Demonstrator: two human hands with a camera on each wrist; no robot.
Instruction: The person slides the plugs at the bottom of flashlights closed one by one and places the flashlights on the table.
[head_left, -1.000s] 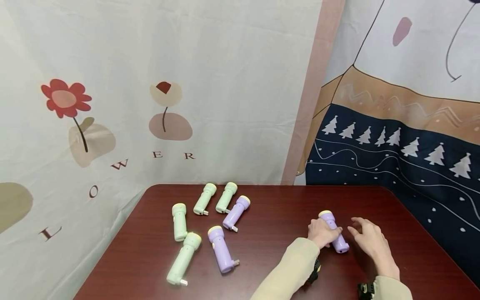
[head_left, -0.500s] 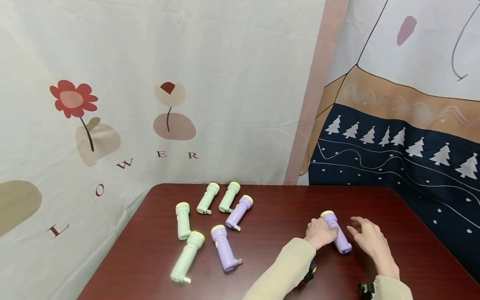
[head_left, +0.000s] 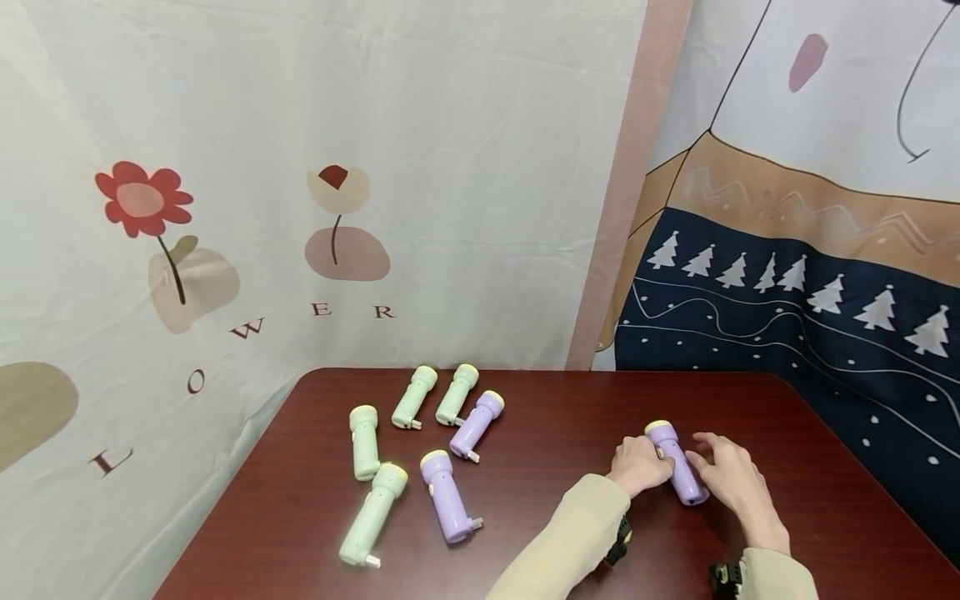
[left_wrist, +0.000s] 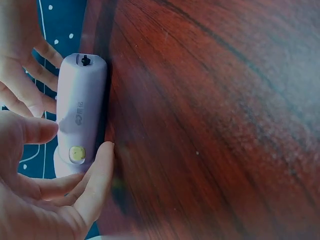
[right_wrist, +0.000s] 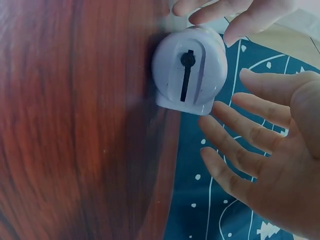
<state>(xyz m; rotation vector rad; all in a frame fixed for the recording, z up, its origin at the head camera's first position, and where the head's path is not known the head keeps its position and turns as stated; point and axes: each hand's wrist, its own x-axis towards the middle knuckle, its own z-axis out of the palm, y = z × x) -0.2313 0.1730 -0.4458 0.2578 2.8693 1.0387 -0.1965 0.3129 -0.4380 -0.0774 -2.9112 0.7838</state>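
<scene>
A purple flashlight [head_left: 678,467] with a yellow rim lies at the right of the table, its tail toward me. My left hand [head_left: 641,467] holds it near the head: in the left wrist view the thumb [left_wrist: 42,131] meets one side and the fingers [left_wrist: 97,175] curve around the other. Its yellow button [left_wrist: 77,153] shows between them. The tail's dark slot [right_wrist: 186,77] appears in the right wrist view. On the flashlight's right, my right hand [head_left: 738,479] has relaxed, spread fingers, with the fingertips right beside its body.
On the left of the brown table [head_left: 555,492] lie several green flashlights [head_left: 373,515] and two purple flashlights [head_left: 447,500], [head_left: 477,427], with small prongs sticking out near the tails of most. A patterned cloth [head_left: 480,208] hangs behind the table's back edge.
My right hand has moved a little left, closer to the flashlight. The held flashlight's tail has shifted slightly right, and my left thumb now lies less far across it.
</scene>
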